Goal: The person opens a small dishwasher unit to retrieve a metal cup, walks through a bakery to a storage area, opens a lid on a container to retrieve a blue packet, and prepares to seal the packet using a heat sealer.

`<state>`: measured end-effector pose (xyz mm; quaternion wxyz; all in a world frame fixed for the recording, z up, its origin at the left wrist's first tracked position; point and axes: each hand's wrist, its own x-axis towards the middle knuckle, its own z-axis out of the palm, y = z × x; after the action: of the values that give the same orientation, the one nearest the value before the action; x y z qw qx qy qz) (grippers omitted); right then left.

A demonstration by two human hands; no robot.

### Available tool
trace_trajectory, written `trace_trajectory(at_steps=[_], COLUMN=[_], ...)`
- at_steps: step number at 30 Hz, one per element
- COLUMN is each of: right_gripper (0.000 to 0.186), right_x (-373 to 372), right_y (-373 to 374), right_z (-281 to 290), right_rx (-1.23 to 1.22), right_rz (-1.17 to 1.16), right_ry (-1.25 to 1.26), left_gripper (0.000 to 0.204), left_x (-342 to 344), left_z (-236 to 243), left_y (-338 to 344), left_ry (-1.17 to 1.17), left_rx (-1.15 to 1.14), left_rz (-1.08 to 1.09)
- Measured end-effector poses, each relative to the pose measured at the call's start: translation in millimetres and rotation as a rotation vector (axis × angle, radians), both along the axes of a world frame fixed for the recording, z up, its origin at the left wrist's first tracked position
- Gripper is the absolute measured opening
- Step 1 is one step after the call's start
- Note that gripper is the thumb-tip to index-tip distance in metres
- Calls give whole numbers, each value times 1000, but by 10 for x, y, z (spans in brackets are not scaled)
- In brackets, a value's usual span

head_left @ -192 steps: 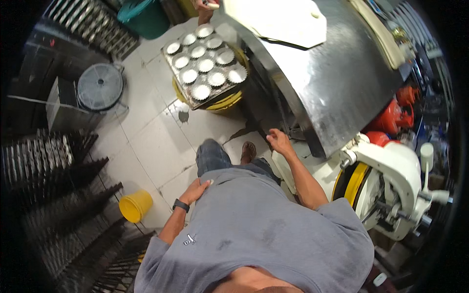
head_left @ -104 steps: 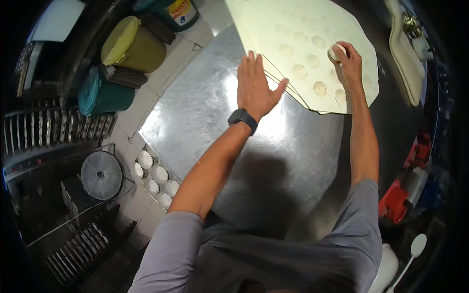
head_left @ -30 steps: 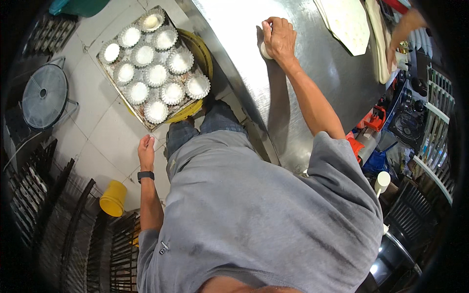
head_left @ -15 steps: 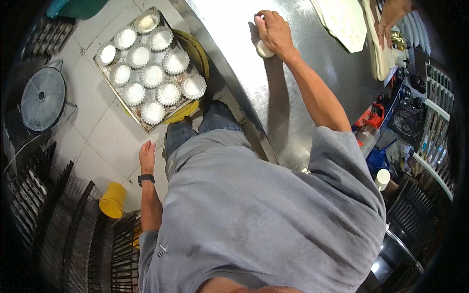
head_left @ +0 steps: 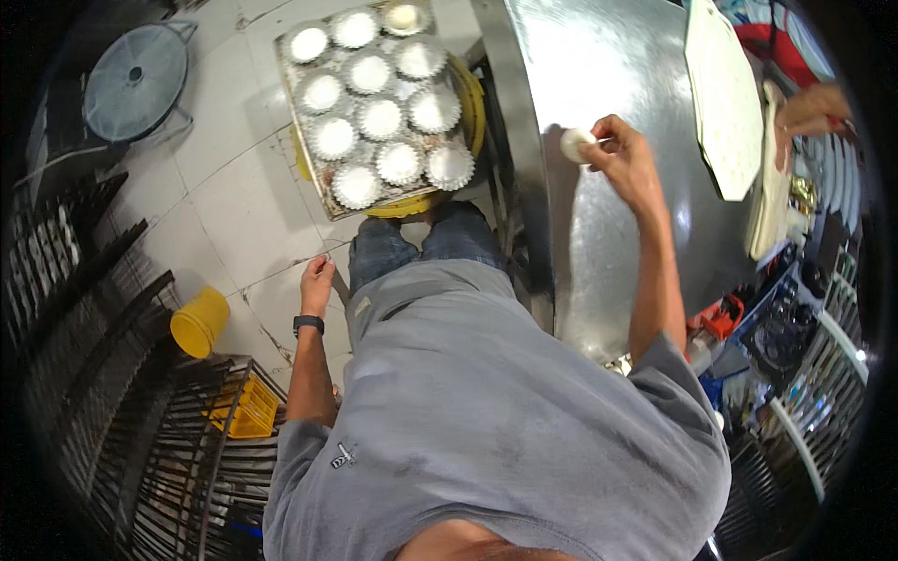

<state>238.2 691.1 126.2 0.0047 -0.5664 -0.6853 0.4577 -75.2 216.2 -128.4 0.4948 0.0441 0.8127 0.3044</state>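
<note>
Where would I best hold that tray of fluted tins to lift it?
Probably by the left and right edges of the baking tray, coming from the near end. Fluted tins crowd its flat top, leaving mainly the rim, and its near-left corner juts past the yellow tub.

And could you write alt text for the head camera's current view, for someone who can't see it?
The fingers of a person's right hand hold a small pale disc at a metal table; the left hand hangs low. Left of the table, a tray carries rows of pale fluted cups.
</note>
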Motion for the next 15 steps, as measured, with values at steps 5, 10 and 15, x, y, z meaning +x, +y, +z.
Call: trace_trajectory(at_steps=[5, 10, 15], right_gripper=[34, 34, 27], right_x=[-1510, -2196, -2332], right_y=[-444, 283, 588], right_z=[-704, -2047, -2657], right_rx=[230, 560, 541], right_rz=[102, 179, 360], right_ry=[245, 52, -2], left_gripper=[47, 42, 41], left_x=[145, 466, 1095], left_z=[112, 475, 384], left_y=[-213, -479, -1147], left_ry=[13, -81, -151], left_rx=[-16, -50, -187], left_rz=[45, 227, 269])
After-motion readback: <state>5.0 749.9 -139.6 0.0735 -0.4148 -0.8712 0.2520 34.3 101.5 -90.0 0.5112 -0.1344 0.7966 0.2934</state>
